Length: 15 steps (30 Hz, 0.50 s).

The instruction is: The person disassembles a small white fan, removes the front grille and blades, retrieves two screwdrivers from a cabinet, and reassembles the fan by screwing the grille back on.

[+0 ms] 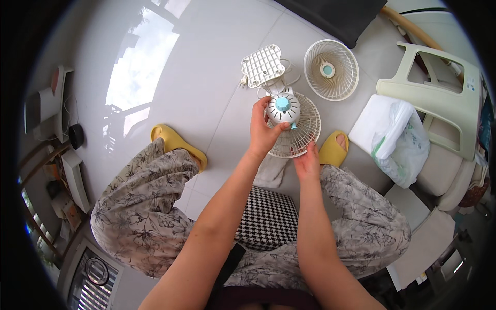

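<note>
A small white electric fan [283, 112] with a light-blue knob lies in front of me on the floor, its motor housing facing up. My left hand [264, 129] is wrapped round that housing, with the thumb near a small blue peg on its side. Below the housing spreads the fan's round wire grille [310, 120]. The fingers of my right hand [307, 161] hold the grille's near rim, partly hidden beneath it. Beyond the housing, the ribbed underside of the fan's base [262, 66] shows, with its cord and plug beside it.
A second, bowl-shaped grille [345, 82] rests on the floor to the right. Farther right are a pale plastic stool [434, 93] and a clear plastic bag [408, 150]. A white cloth [269, 173] and a houndstooth-covered seat [266, 219] lie between my legs. A dark panel [330, 18] stands at the far side.
</note>
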Tool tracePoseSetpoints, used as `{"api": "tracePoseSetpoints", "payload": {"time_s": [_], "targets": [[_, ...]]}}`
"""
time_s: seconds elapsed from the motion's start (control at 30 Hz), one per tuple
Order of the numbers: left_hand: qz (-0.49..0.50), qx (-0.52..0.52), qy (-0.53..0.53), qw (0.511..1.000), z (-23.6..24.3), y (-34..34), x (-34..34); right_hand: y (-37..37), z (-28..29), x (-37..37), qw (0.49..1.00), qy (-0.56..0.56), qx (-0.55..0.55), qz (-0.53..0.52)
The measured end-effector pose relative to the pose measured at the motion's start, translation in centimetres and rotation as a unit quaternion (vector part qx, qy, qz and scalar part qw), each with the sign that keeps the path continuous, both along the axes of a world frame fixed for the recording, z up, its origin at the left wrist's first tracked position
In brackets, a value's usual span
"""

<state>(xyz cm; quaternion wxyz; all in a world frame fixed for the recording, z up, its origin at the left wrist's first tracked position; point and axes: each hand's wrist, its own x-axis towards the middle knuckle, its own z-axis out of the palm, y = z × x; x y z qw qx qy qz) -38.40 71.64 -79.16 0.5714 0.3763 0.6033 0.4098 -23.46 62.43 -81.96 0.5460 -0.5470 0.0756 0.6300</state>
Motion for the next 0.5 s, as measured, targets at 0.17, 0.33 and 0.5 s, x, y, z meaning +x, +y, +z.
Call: {"api": "tracePoseSetpoints", "payload": {"time_s": [0.17,0.33,0.5], "targets": [[-0.031,0.030,0.095,0.995,-0.9,0.5,-0.6,1.1,-1.5,-0.4,0.984,-0.048,-0.138,0.099],[-0.040,0.083,0.143,0.985,-1.4,-0.4,-0.3,0.7,-3.6,0.3,0.971,-0.032,-0.184,0.148],[-0.056,0.093,0.194,0.975,-1.3,-0.8,-0.2,1.0,-5.0,0.5,0.965,-0.040,-0.214,0.143]]}}
